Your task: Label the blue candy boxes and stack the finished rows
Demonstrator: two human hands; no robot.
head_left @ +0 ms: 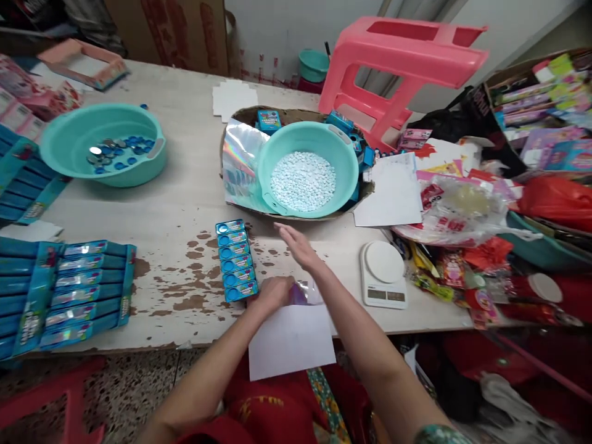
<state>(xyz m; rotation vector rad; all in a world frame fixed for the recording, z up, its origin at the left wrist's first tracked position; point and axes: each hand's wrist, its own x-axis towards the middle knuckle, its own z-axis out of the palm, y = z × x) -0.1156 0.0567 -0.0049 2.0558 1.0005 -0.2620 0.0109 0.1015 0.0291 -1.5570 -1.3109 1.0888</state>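
Observation:
Near the table's front edge, my left hand [276, 292] is closed, fingers curled down beside a shiny purple piece [301, 293]. What its fingertips hold, if anything, is hidden. My right hand [298, 246] reaches past it with fingers stretched out and nothing in them, just short of a turquoise basin [345, 185] of small white pellets [303, 182]. Left of my hands stands a row of several small blue boxes [237, 260] with round recesses on top. A white sheet [291, 342] hangs over the table edge below my left hand.
A white digital scale [385, 274] sits to the right. At the left are a second turquoise basin [104, 145] with blue and silver discs and filled blue display boxes [87, 290]. A pink stool [402, 55] lies behind. Packets and bags [467, 209] crowd the right side.

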